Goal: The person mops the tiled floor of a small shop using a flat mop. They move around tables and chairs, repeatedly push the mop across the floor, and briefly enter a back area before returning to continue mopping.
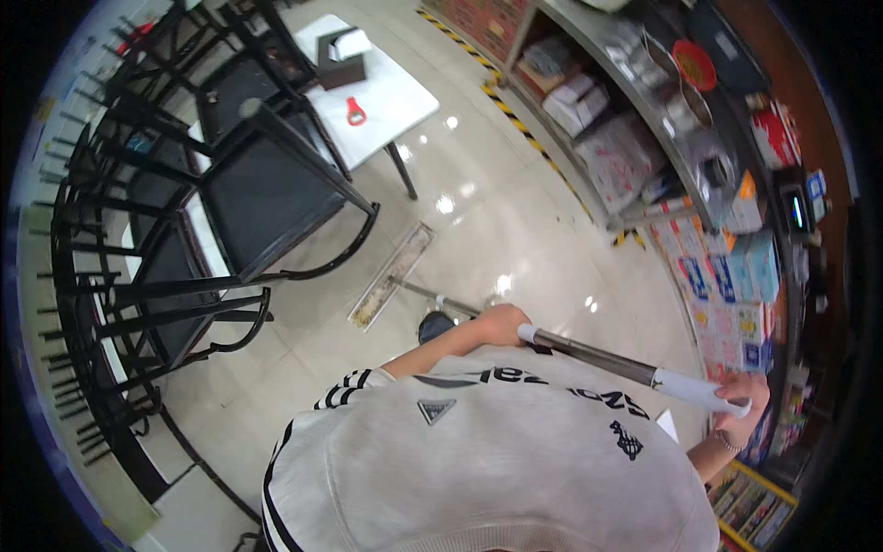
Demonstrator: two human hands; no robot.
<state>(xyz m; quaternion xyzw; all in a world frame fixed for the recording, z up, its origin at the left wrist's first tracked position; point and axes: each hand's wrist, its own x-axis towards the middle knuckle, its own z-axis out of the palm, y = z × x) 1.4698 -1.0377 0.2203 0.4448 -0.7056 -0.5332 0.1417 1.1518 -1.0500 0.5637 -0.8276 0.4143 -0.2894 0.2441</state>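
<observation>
Both my hands grip the long metal pole of a flat mop (594, 355), which slants across in front of my body. My left hand (502, 324) is closed around the middle of the pole, beside a white collar. Higher up, my right hand (745, 403) holds the white plastic grip (690, 392) at its end. The rectangular mop head (393, 276) lies flat on the glossy tiled floor, its middle joined to the pole. One dark shoe (436, 326) shows just behind the mop head, partly covered by my forearm.
Black chairs (272, 193) crowd the left side. A white table (393, 117) bears a dark tissue box (341, 65) and a red bottle opener (355, 112). Right stands a metal shelf unit (579, 76) near stacked tissue packs (724, 303). Yellow-black tape (524, 127) runs along the floor.
</observation>
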